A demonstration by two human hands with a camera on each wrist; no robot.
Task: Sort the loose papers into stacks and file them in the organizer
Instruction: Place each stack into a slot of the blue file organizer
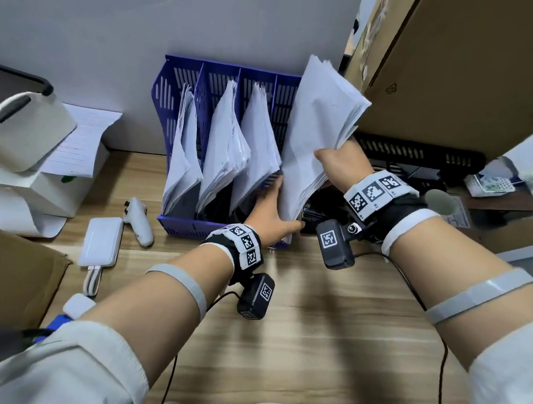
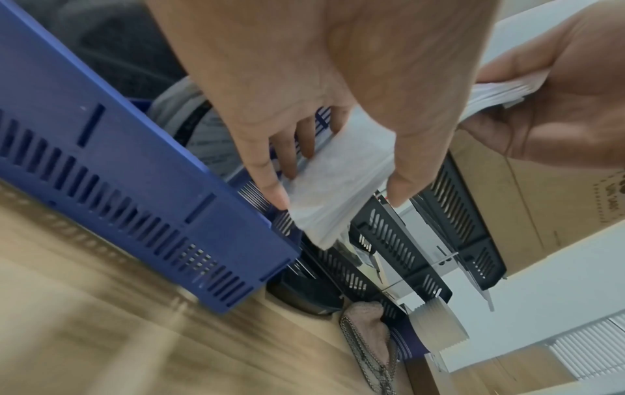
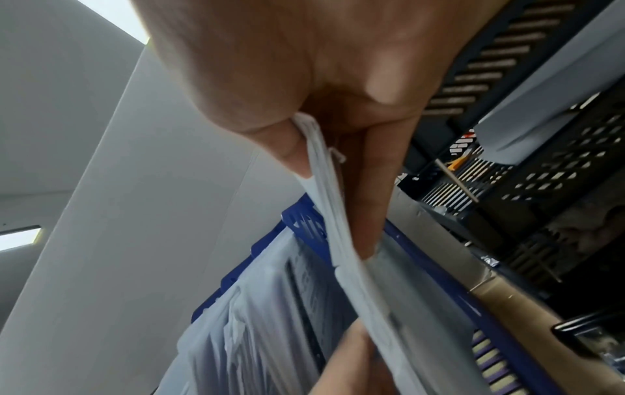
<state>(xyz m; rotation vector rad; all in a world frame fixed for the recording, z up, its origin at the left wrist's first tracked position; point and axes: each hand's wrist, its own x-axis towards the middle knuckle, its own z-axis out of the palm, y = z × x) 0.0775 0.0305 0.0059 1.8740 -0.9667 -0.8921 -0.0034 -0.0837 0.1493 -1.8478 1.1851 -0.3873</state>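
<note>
A blue slotted organizer [image 1: 185,81] stands against the wall, and three of its slots hold leaning white paper stacks [image 1: 225,143]. Both hands hold a thick stack of papers [image 1: 319,127], tilted over the rightmost slot. My left hand [image 1: 274,211] grips its lower corner between thumb and fingers, which is plain in the left wrist view, where the left hand [image 2: 336,199] holds the stack [image 2: 335,171] by the organizer [image 2: 135,192]. My right hand [image 1: 333,159] pinches the stack's right edge. In the right wrist view the right hand [image 3: 333,208] clamps the stack [image 3: 351,280] above the organizer [image 3: 297,219].
A big cardboard box [image 1: 454,72] overhangs black mesh trays [image 1: 418,151] just right of the organizer. On the wooden desk to the left lie a white controller [image 1: 137,222] and a power bank [image 1: 102,241]. White boxes [image 1: 29,131] and lined paper [image 1: 81,140] sit further left.
</note>
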